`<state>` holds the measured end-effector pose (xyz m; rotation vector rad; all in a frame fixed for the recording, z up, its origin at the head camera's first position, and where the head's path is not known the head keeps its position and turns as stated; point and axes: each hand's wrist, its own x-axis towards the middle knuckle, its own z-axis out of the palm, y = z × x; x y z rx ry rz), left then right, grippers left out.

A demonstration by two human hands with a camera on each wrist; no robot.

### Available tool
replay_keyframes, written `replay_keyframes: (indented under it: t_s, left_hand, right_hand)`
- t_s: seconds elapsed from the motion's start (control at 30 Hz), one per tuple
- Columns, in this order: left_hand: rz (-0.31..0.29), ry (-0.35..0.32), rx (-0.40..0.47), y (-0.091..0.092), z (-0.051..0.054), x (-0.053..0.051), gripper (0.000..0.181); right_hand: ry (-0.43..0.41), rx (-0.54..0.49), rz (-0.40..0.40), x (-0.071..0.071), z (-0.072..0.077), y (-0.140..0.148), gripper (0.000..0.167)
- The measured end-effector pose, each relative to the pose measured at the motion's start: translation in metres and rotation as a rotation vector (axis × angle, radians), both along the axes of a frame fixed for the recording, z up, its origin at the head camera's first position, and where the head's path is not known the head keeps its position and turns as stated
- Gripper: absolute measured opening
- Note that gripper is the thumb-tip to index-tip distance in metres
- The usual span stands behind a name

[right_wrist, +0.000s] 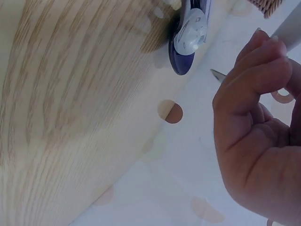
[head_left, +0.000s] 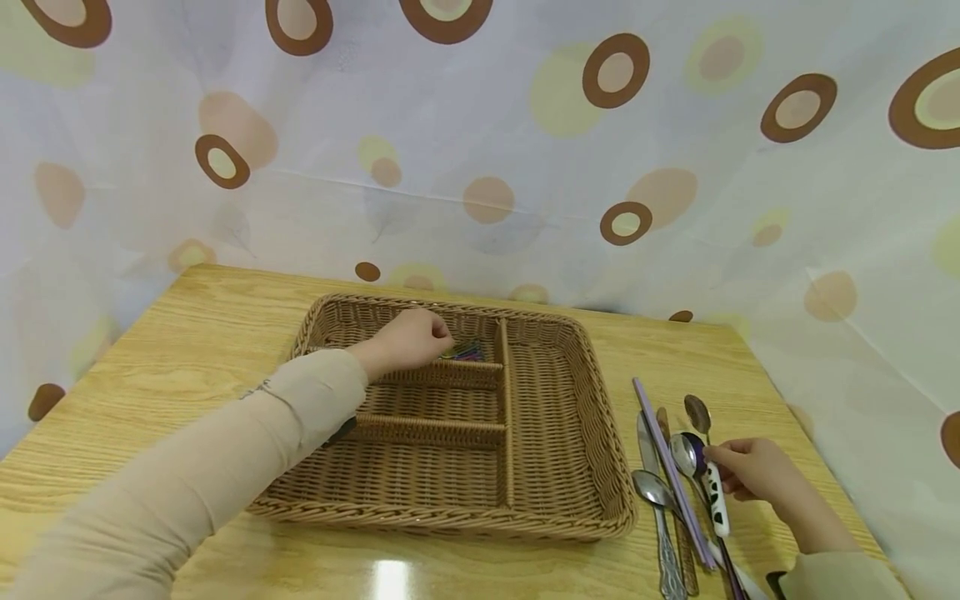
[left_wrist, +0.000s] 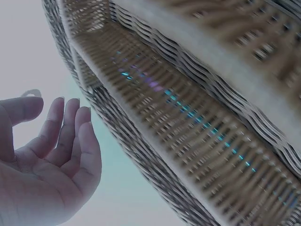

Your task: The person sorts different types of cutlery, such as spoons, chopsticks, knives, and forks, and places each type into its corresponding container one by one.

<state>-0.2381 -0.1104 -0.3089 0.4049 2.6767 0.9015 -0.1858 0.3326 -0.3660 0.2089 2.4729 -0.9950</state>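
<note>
The divided wicker basket [head_left: 543, 417] is resting on the tabletop [head_left: 300, 558], left of the cutlery. Over its rear-left compartment, the left hand [head_left: 408, 337] is being held with fingers loosely curved and thumb apart; nothing is being seen in its grasp. Below, multicoloured items [head_left: 468, 352] are lying. To the basket's right, a silver knife [head_left: 647, 446], lavender chopsticks [head_left: 677, 475] and a purple spoon [right_wrist: 182, 63] are lying among other pieces, while a cow-patterned spoon [head_left: 717, 500] is being pinched by the right hand [head_left: 757, 479]. Cutlery sorting is apparently being done; lifting the pinched spoon clear and into a compartment is seemingly being called for. The basket's left side is being hidden by the left sleeve [head_left: 225, 458], some cutlery ends are being cut off at the bottom edge, and the multicoloured items are remaining unidentifiable.
</note>
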Motion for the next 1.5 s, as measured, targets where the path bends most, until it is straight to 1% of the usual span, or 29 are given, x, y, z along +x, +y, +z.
replay_keyframes:
  t_s: [0.13, 0.23, 0.33, 0.4, 0.53, 0.63, 0.73, 0.83, 0.87, 1.03, 1.13, 1.23, 1.37, 1.5]
  left_hand:
    - [0.000, -0.019, 0.055, 0.010, 0.002, -0.002, 0.038]
    - [0.014, -0.045, 0.105, 0.021, 0.005, -0.004, 0.034]
    - [0.039, -0.082, 0.150, 0.033, 0.005, -0.007, 0.025]
    - [0.044, -0.103, 0.173, 0.042, 0.004, -0.009, 0.025]
    - [0.056, -0.168, 0.245, 0.061, 0.003, -0.013, 0.026]
    - [0.063, -0.213, 0.298, 0.075, 0.002, -0.015, 0.029]
    - [0.047, -0.224, 0.292, 0.089, 0.001, -0.016, 0.035]
    - [0.030, -0.232, 0.275, 0.102, -0.003, -0.014, 0.037]
    - [0.021, -0.247, 0.276, 0.107, -0.004, -0.013, 0.039]
    - [0.036, -0.294, 0.271, 0.126, -0.010, -0.008, 0.037]
    - [0.068, -0.303, 0.271, 0.134, -0.012, -0.007, 0.031]
    - [0.093, -0.310, 0.281, 0.138, -0.013, -0.007, 0.031]
    - [0.134, -0.317, 0.302, 0.139, -0.016, -0.008, 0.027]
    - [0.196, -0.354, 0.353, 0.137, -0.018, -0.009, 0.023]
  right_hand:
    - [0.002, -0.020, 0.003, -0.001, 0.001, -0.003, 0.036]
    - [0.002, -0.041, 0.007, -0.002, 0.002, -0.007, 0.037]
    - [0.010, -0.077, 0.021, -0.002, 0.003, -0.012, 0.037]
    - [0.012, -0.105, 0.020, -0.003, 0.003, -0.017, 0.037]
    - [0.033, -0.151, 0.039, -0.005, 0.005, -0.030, 0.037]
    - [0.042, -0.206, 0.049, -0.007, 0.008, -0.043, 0.035]
    - [0.046, -0.271, 0.059, -0.009, 0.011, -0.058, 0.037]
    - [0.053, -0.302, 0.058, -0.011, 0.014, -0.075, 0.040]
    - [0.057, -0.313, 0.056, -0.011, 0.015, -0.081, 0.041]
    - [0.077, -0.341, 0.066, -0.015, 0.020, -0.111, 0.041]
    - [0.088, -0.348, 0.083, -0.017, 0.022, -0.126, 0.039]
    - [0.102, -0.363, 0.102, -0.019, 0.022, -0.138, 0.034]
    - [0.115, -0.388, 0.127, -0.021, 0.022, -0.149, 0.029]
    - [0.106, -0.406, 0.152, -0.023, 0.021, -0.153, 0.030]
